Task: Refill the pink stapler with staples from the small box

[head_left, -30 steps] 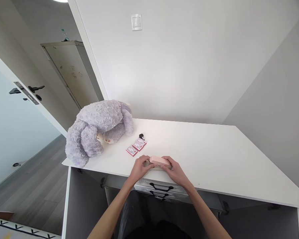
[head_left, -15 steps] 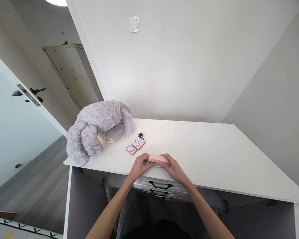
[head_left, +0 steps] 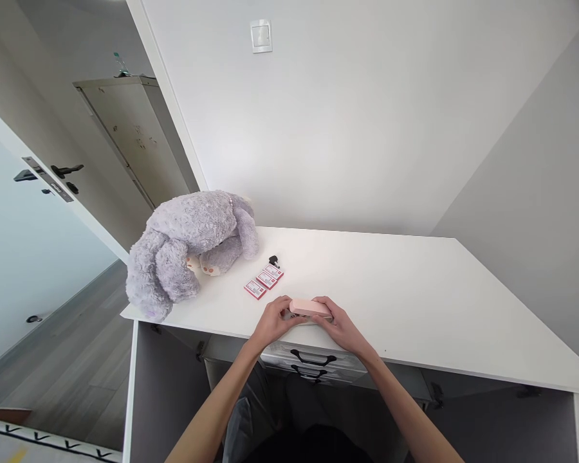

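Observation:
A pale pink oblong case (head_left: 311, 307) is between my hands at the front edge of the white countertop (head_left: 390, 289). My left hand (head_left: 275, 319) grips its left end, thumb along the near side. At the other end, my right hand (head_left: 340, 325) is closed round the case with its thumb in front. Small dark marks show under the case's left part, too small to make out. Left of the hands lie several small red-and-white boxes (head_left: 267, 278), with a small black object (head_left: 274, 260) just behind them.
A large lilac plush toy (head_left: 193, 225) slumps over the counter's left end. Below the front edge are drawers with black handles (head_left: 313, 357), between open cabinet spaces. A door (head_left: 53, 177) stands open at the left; a light switch (head_left: 261, 36) is on the wall.
The view has shifted slightly. My hands keep their hold on the pink case, which has tilted a little, and more of the dark marks under its left part show.

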`<state>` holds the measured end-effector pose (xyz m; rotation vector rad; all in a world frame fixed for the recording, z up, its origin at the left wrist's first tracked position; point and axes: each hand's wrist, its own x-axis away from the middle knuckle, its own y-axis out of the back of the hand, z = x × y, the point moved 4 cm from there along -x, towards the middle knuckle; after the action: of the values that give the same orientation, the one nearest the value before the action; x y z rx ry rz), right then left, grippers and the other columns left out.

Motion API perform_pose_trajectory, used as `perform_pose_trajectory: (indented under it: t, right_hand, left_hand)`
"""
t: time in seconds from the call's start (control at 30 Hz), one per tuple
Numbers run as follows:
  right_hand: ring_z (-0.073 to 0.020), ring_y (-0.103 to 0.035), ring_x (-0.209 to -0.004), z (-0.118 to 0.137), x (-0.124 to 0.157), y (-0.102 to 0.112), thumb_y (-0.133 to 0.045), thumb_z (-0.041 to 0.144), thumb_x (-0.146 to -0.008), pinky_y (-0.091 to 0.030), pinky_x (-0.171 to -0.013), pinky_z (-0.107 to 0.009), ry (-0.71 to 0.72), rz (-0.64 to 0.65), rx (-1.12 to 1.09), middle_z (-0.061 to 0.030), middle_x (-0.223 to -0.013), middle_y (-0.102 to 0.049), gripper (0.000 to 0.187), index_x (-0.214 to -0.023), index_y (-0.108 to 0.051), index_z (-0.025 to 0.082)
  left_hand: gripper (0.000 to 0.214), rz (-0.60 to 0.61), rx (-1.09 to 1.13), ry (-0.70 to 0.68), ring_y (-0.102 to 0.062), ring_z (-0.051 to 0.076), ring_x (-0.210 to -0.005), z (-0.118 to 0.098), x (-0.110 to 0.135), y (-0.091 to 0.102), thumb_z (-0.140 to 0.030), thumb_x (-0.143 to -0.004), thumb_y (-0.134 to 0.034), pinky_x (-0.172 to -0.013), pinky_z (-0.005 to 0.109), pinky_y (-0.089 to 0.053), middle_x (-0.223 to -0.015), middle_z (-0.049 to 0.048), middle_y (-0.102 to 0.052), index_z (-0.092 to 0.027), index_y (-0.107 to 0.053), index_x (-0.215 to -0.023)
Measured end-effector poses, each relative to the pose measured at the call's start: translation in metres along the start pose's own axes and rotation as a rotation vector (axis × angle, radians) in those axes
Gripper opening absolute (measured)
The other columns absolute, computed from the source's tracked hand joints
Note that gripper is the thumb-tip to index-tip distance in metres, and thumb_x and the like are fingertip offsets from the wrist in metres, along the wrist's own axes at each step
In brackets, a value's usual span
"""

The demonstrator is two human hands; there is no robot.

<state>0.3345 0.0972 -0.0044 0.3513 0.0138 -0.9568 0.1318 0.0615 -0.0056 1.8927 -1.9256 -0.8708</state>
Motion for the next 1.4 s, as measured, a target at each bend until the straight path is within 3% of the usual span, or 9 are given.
perform_pose_trajectory:
  t: [0.27,0.67,0.83,1.03,1.4]
  right_hand:
    - [-0.0251,-0.065,-0.110,0.000,0.000,-0.001,-0.056,0.050,-0.100,-0.055,-0.092,-0.036,-0.003,0.001,-0.025,-0.0065,-0.121,-0.068,0.035,-0.125,-0.060,0.026]
    - [-0.0260,-0.063,-0.116,-0.010,0.002,0.003,-0.057,0.052,-0.099,-0.053,-0.098,-0.038,-0.042,-0.050,-0.042,-0.0073,-0.127,-0.066,0.041,-0.130,-0.056,0.025]
    - [-0.0253,-0.062,-0.116,-0.010,0.002,0.002,-0.056,0.052,-0.100,-0.051,-0.100,-0.037,-0.046,-0.035,-0.044,-0.0064,-0.127,-0.066,0.041,-0.131,-0.056,0.026]
    - [-0.0252,-0.062,-0.110,-0.011,0.001,0.002,-0.056,0.053,-0.100,-0.052,-0.093,-0.037,-0.065,-0.018,-0.034,-0.0055,-0.125,-0.065,0.039,-0.130,-0.056,0.028]
    - [-0.0256,-0.062,-0.116,-0.003,0.001,0.001,-0.066,0.050,-0.095,-0.050,-0.101,-0.039,-0.088,-0.051,-0.047,-0.0036,-0.126,-0.068,0.037,-0.124,-0.062,0.028]
  left_hand:
    - [0.033,0.028,-0.019,-0.017,-0.056,0.017,-0.080,-0.002,0.000,-0.001,-0.054,-0.087,-0.076,-0.068,0.028,-0.042,-0.099,0.0043,-0.068,-0.023,-0.077,-0.099]
    - [0.025,0.025,-0.069,-0.017,-0.057,0.020,-0.083,0.001,-0.002,-0.007,-0.053,-0.087,-0.076,-0.073,0.030,-0.041,-0.089,0.0026,-0.065,-0.029,-0.082,-0.095]
    - [0.032,-0.017,-0.051,-0.013,-0.053,0.019,-0.076,-0.003,0.002,-0.004,-0.053,-0.087,-0.076,-0.071,0.031,-0.040,-0.076,0.0011,-0.061,-0.022,-0.072,-0.080]
    - [0.029,-0.109,0.068,-0.008,-0.061,0.019,-0.088,-0.015,0.005,0.009,-0.050,-0.096,-0.064,-0.077,0.031,-0.044,-0.093,0.0045,-0.071,-0.021,-0.072,-0.100]
    - [0.034,-0.085,0.123,-0.001,-0.059,0.016,-0.075,-0.014,0.004,0.008,-0.053,-0.093,-0.068,-0.067,0.028,-0.042,-0.084,0.0036,-0.071,-0.020,-0.075,-0.087]
